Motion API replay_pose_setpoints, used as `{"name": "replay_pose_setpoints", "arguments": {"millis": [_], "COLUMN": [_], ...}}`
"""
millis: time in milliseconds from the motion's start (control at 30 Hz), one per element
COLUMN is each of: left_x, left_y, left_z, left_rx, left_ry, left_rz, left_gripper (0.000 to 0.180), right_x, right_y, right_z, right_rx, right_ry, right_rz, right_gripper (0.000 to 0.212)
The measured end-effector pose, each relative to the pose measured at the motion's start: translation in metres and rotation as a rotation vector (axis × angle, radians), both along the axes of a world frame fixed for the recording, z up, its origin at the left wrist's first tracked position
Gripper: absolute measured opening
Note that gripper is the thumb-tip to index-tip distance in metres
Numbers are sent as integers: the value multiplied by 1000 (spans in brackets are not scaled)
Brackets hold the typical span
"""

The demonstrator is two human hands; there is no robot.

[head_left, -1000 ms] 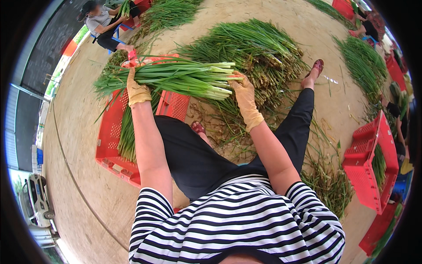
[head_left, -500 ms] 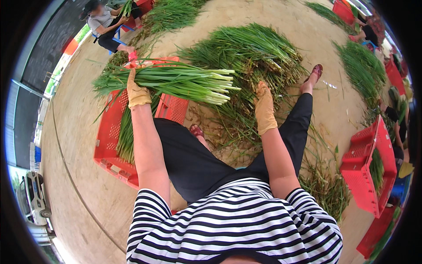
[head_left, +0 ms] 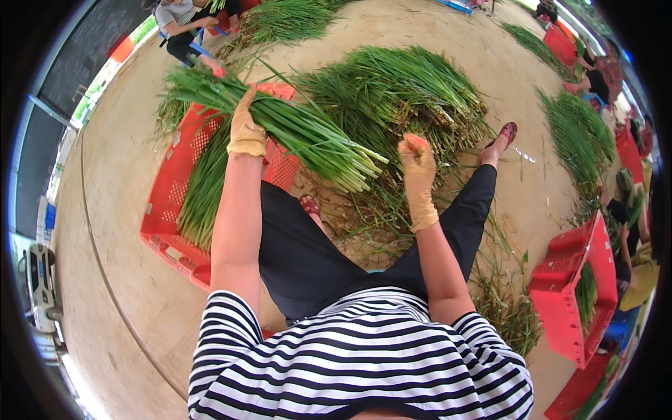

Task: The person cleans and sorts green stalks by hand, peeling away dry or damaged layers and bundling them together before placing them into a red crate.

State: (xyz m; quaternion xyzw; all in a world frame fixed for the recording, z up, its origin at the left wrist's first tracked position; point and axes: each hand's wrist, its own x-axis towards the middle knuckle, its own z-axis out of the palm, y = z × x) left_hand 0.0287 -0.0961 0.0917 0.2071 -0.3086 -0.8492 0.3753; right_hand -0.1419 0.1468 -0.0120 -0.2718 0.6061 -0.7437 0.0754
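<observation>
My left hand [head_left: 246, 124], in a tan glove, is closed around a bunch of scallions [head_left: 308, 136]. Their pale root ends point right and toward me, and the green leaves spread to the far left. Below the bunch stands a red crate [head_left: 162, 203] with more scallions [head_left: 203, 199] lying inside. My right hand [head_left: 418, 164], gloved too, is curled shut to the right of the pale ends, apart from them. Whatever its fingers hold, if anything, is too small to make out. Just beyond it lies a large heap of untrimmed scallions [head_left: 406, 84] with brownish root ends.
Loose leaf scraps [head_left: 507, 308] litter the floor by my right leg. Another red crate [head_left: 577, 301] stands at the right, near other people. Further piles of scallions [head_left: 577, 133] lie at the right and far side. A seated person [head_left: 183, 28] works at the far left.
The bunch in my left hand has tilted, its pale ends swinging nearer to me. My right hand has come away from the heap, slightly toward me, with its fingers curled.
</observation>
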Motion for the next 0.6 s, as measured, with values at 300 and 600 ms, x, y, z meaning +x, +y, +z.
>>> {"name": "replay_pose_setpoints", "arguments": {"millis": [300,600], "left_x": [-14,-12], "left_y": [-5,-9], "left_z": [-7,-16], "left_rx": [76,-3], "left_ry": [-13,-50], "left_rz": [82,55], "left_gripper": [21,25], "right_x": [23,13], "right_y": [-16,5], "right_z": [23,-9], "right_rx": [232,-299], "right_ry": [819,-7], "right_rz": [-140,147], "right_gripper": [6,5]}}
